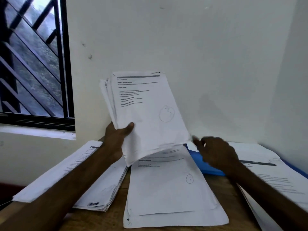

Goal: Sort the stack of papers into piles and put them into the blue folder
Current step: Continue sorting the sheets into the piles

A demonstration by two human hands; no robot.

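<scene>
Sorting seems midway: the left hand (pixel 116 139) grips the unsorted stack of papers (pixel 146 114), sorted piles (pixel 166 189) lie below its fingers, and the right hand (pixel 215 152), too blurred to tell its grasp, hovers at the stack's corner over the blue folder (pixel 205 164), filing yet undone.

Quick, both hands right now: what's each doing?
Left hand: grips the raised stack of papers.
Right hand: blurred beside the stack's lower corner; cannot tell.
</scene>
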